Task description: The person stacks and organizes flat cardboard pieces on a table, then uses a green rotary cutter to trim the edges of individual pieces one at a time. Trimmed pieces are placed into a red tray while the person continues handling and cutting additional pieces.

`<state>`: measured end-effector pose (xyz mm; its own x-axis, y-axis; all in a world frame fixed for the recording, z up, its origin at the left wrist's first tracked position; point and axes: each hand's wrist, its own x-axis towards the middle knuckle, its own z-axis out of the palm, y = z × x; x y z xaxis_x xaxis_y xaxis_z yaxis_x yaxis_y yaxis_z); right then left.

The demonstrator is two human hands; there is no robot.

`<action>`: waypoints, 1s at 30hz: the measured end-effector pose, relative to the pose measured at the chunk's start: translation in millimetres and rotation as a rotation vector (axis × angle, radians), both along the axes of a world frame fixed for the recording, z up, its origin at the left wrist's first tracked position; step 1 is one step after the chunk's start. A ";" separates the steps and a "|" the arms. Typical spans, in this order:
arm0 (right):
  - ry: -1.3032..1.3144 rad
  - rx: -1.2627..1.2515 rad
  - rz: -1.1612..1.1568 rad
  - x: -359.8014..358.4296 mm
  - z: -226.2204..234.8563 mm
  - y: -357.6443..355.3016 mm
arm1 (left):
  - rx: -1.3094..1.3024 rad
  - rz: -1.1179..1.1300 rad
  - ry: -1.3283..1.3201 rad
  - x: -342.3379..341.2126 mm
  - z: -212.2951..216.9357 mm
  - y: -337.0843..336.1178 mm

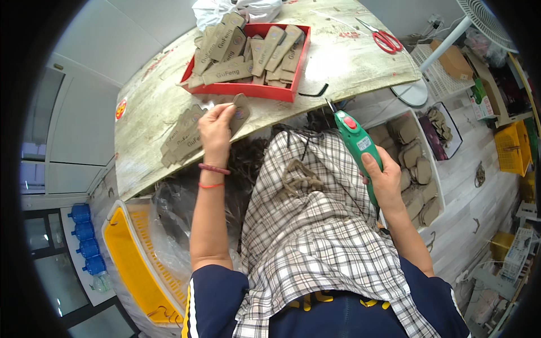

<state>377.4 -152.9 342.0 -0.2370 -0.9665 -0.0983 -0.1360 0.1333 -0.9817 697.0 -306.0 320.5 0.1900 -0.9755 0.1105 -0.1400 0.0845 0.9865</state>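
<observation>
My left hand is closed at the table's near edge, pinching a flat tan fabric tab with a rounded end. Beside it, several similar tan tabs lie overlapped on the table. In my right hand is a green handheld electric tool with a red button and a thin metal tip. The tool points up toward the table edge, its tip apart from the tab. Just beyond both hands, a red tray holds a heap of printed tan tabs.
Red-handled scissors and a bent black strip lie on the worn table. A white fan stands at the far right. Below right, a white bin holds tan pieces. A yellow basket sits at the lower left.
</observation>
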 end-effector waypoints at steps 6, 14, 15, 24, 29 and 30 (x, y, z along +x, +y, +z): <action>0.016 0.017 0.021 0.0 -1.4 -4.0 | -0.413 0.254 -0.789 10.6 28.1 -54.5; 0.041 0.004 0.020 -0.4 -2.1 -12.3 | -0.038 0.126 -1.044 -112.6 13.6 -183.5; 0.044 0.000 0.014 -1.3 -1.1 -13.0 | -0.097 0.179 -0.961 -119.3 9.0 -183.4; 0.033 -0.085 0.028 4.8 12.5 -27.6 | -0.342 0.032 0.209 -111.1 32.4 -134.0; 0.064 -0.120 -0.018 13.2 25.6 -29.7 | -0.180 -0.067 0.767 -137.4 44.3 -42.0; 0.069 -0.111 -0.013 13.8 25.3 -28.1 | -0.138 -0.051 0.847 -144.2 46.0 -25.4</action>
